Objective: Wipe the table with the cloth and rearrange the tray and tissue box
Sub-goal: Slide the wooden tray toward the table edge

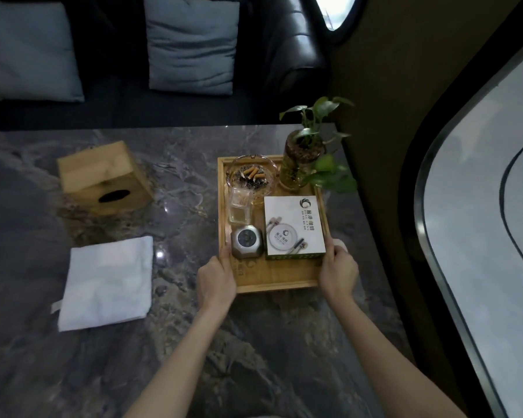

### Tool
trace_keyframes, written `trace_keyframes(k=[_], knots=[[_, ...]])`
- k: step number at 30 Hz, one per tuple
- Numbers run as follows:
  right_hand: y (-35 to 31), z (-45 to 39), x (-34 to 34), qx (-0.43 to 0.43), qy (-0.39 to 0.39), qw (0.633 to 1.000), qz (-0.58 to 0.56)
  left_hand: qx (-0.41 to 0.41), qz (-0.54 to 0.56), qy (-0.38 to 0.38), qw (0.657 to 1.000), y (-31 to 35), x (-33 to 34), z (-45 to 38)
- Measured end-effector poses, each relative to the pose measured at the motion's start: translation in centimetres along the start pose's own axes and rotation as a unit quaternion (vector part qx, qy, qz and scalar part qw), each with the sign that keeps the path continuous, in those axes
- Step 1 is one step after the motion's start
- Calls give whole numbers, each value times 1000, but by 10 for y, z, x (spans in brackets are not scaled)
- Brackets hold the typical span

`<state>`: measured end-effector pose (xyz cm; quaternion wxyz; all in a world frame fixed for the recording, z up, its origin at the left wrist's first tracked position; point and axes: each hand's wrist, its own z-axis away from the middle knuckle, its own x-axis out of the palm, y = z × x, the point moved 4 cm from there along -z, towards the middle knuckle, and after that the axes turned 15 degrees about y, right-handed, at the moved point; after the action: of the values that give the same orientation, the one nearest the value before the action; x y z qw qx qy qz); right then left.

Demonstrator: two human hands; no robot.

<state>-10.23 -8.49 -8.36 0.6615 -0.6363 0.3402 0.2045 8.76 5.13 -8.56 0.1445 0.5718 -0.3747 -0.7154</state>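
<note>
A wooden tray (272, 286) sits on the dark marble table (178, 342) toward the right. My left hand (216, 279) grips its left rim near the front corner. My right hand (338, 271) grips the right rim. A wooden tissue box (103, 176) stands at the table's back left, apart from the tray. A folded white cloth (106, 282) lies flat on the table at the left, in front of the tissue box. Neither hand touches the cloth or the box.
On the tray are a glass ashtray with butts (252, 175), a clear toothpick holder (240, 208), a grey round device (246, 241), a white printed box (293, 226) and a potted plant in a glass jar (299, 164). A dark sofa with blue cushions (191, 43) stands behind the table. A wall runs along the right.
</note>
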Motion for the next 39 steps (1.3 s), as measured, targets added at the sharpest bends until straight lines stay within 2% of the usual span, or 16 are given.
trace_keyframes(k=[11, 20, 34, 39], knots=[[-32, 62, 42, 6, -11, 1000, 14, 16, -49, 10, 999, -56, -53, -36], [-30, 101, 63, 16, -23, 999, 45, -30, -40, -13, 999, -93, -70, -39], [-15, 115, 71, 43, -28, 996, 73, -31, -60, -42, 997, -105, -67, -39], [-18, 114, 68, 20, -59, 995, 76, -9, -87, -56, 995, -103, -69, -41]])
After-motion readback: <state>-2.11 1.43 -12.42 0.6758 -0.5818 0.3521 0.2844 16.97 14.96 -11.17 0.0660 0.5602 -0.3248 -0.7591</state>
